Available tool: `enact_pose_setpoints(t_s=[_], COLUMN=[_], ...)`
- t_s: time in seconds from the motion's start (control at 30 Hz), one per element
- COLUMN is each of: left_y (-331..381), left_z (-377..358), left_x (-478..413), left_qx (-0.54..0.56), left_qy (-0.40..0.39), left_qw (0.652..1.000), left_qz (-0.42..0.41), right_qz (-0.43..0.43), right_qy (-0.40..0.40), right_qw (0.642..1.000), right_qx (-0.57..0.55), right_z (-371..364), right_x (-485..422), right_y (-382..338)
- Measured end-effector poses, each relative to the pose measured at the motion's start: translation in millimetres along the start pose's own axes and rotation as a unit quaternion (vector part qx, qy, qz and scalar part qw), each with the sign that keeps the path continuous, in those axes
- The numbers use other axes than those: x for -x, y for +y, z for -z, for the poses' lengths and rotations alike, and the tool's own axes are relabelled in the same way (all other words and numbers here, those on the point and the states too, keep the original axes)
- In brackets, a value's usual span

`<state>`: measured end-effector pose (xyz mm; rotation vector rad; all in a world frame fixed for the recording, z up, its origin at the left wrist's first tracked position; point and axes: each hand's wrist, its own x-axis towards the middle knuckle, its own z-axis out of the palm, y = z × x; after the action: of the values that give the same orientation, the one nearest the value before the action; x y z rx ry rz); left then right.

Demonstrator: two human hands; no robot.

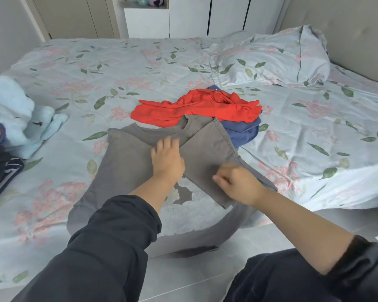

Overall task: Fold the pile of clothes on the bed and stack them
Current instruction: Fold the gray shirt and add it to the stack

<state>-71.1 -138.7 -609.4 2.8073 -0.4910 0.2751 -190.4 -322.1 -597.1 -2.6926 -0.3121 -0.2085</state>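
A grey T-shirt (127, 158) lies spread on the bed near its front edge, its hem hanging over the edge and its right sleeve and side folded inward across the chest. My left hand (167, 158) rests flat on the shirt just below the collar. My right hand (238, 182) lies on the folded-over sleeve, fingers blurred and slightly bent. Behind the grey shirt lies a crumpled red garment (194, 110) on top of a blue one (242, 131).
The bed (118, 68) has a floral sheet. A matching pillow (277, 59) lies at the back right. At the left edge sit a light blue plush toy (15, 114) and dark clothes (0, 173). White cupboards stand behind the bed.
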Motion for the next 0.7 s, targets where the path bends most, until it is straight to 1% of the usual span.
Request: enact_pose_setpoints(t_s=[0.03,0.07,0.1,0.13,0.17,0.27,0.33,0.43,0.5,0.6,0.7], left_y=[-0.6,-3.1,-7.7,-13.6,-20.2,-36.7,-48.0,-72.7,-92.5,-118.9,-139.3], left_z=[-3.9,-9.1,-14.9,-19.7,-22.3,-19.6,-13.7,-5.9,-0.4,6.0,10.0], left_x=[3.4,8.1,13.4,17.7,20.0,16.8,13.2,8.3,3.5,-8.4,-26.3], left_qx=[-0.015,-0.033,-0.049,-0.056,-0.055,-0.06,-0.065,-0.073,-0.088,-0.118,-0.109], left_qy=[-0.015,-0.049,-0.097,-0.145,-0.173,-0.188,-0.193,-0.201,-0.206,-0.195,-0.178], left_qw=[0.998,0.993,0.986,0.979,0.977,0.976,0.976,0.976,0.974,0.973,0.978], left_qz=[-0.053,-0.1,-0.128,-0.13,-0.116,-0.094,-0.08,-0.052,-0.044,-0.022,0.029], right_qz=[-0.003,-0.034,-0.076,-0.12,-0.157,-0.222,-0.212,-0.135,-0.14,-0.136,-0.113], right_qy=[0.025,-0.007,-0.068,-0.117,-0.136,-0.109,-0.091,-0.112,-0.112,-0.073,-0.02], right_qw=[0.999,0.995,0.985,0.972,0.962,0.952,0.955,0.963,0.962,0.963,0.972], right_qx=[0.037,0.089,0.138,0.165,0.175,0.182,0.188,0.205,0.205,0.22,0.207], right_z=[-2.7,-5.4,-10.2,-15.4,-20.4,-30.2,-35.2,-42.6,-42.2,-37.6,-29.7], right_x=[-3.3,-5.0,-4.2,-2.7,-3.2,-17.9,-29.3,-38.8,-48.0,-70.1,-103.0], right_y=[4.1,9.9,17.3,24.8,31.2,32.1,24.8,19.1,22.0,28.7,35.1])
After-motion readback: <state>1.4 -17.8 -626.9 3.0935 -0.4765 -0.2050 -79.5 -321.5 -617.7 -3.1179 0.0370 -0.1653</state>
